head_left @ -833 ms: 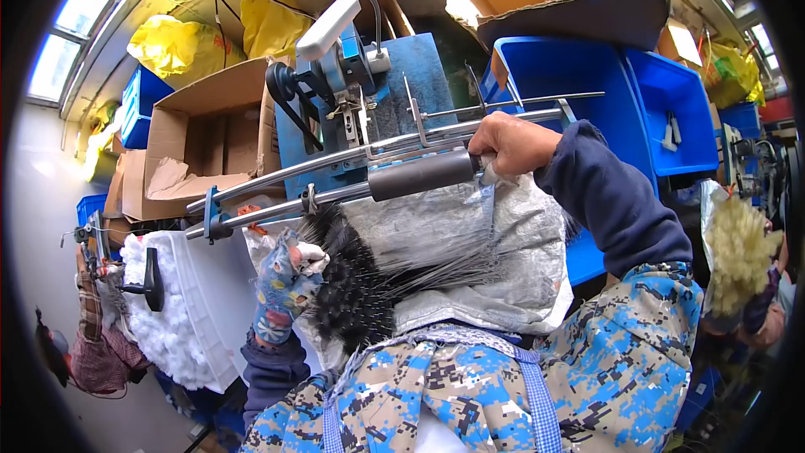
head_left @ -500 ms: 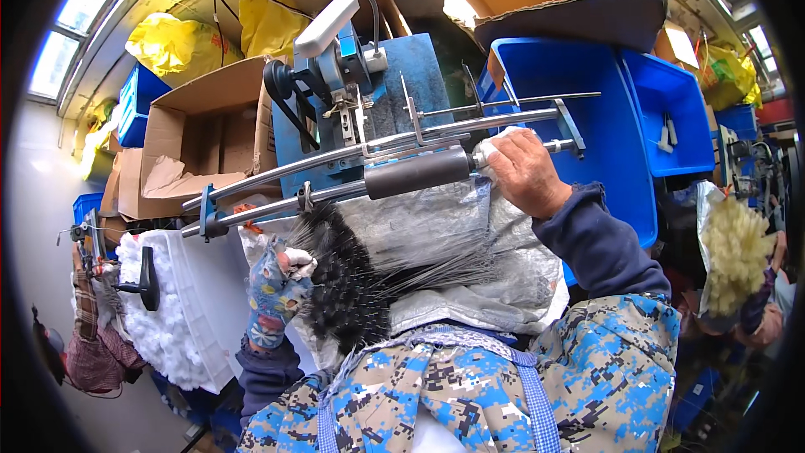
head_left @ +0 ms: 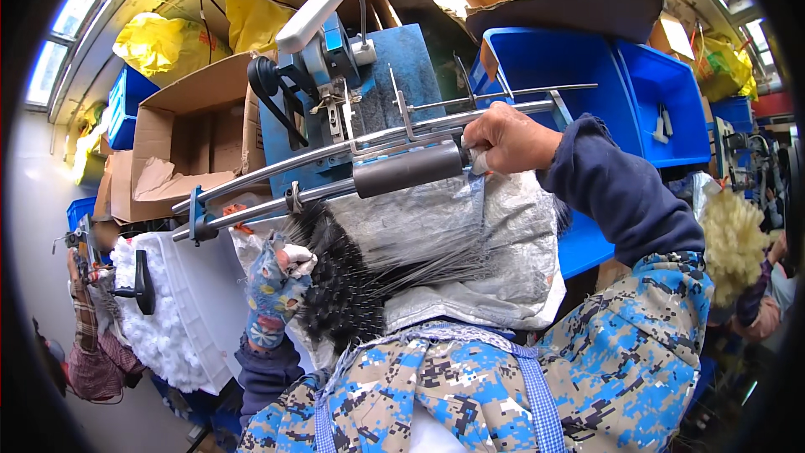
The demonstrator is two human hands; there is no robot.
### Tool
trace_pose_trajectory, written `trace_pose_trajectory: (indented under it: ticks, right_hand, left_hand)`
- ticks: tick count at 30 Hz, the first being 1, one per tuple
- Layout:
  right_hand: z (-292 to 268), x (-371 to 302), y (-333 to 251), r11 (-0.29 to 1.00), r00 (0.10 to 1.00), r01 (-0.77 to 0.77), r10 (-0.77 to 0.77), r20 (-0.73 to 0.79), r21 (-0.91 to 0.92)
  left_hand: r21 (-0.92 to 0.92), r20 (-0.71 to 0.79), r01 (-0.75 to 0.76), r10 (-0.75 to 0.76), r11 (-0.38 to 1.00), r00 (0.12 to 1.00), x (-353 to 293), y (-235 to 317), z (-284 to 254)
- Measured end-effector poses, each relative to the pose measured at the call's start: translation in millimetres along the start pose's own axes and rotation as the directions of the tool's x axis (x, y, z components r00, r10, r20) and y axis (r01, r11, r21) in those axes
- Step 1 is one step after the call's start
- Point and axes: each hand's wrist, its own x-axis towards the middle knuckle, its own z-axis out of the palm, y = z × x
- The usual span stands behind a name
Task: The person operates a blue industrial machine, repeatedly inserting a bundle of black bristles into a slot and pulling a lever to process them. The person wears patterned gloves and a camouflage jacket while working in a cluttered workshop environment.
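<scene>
My right hand (head_left: 513, 141) is closed around the metal bar at the right end of a dark grey cylindrical sleeve (head_left: 409, 171), with white wrapping on its fingers. That bar belongs to a long steel-rod frame (head_left: 319, 191) across a machine (head_left: 323, 59). My left hand (head_left: 281, 273), in a patterned blue cover with white-wrapped fingertips, is closed at the left edge of a bundle of black bristly wire pieces (head_left: 340, 294). What its fingers pinch is hidden. Thin wires from the bundle fan right over a whitish sack (head_left: 511, 277) on my lap.
Blue bins (head_left: 545, 59) stand behind the frame at right. An open cardboard box (head_left: 197, 130) is at left. White fluffy pieces fill a tray (head_left: 210, 302) on the left, where a dark handle (head_left: 144, 283) juts out. Other people work at both sides.
My right hand has shifted slightly up and left, closer against the grey sleeve's end, and its elbow has swung outward and up. My left hand stays by the black bundle. The view has shifted slightly.
</scene>
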Motion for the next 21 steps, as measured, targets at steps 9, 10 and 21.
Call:
trace_pose_trajectory:
  ticks: [9,10,21]
  right_hand:
    - [14,-12,4,0.951,0.980,0.117,-0.157,-0.119,-0.286]
    - [22,-19,-1,0.865,0.933,0.141,-0.279,-0.229,-0.482]
    - [39,-3,-14,0.645,0.967,-0.254,0.190,-0.170,-0.721]
  left_hand:
    - [0.029,0.001,-0.067,0.067,0.997,0.998,2,8,-6]
    - [0.033,-0.005,-0.056,0.056,0.998,0.998,1,8,-8]
    - [-0.077,-0.014,0.039,-0.041,0.996,0.999,-9,-4,-1]
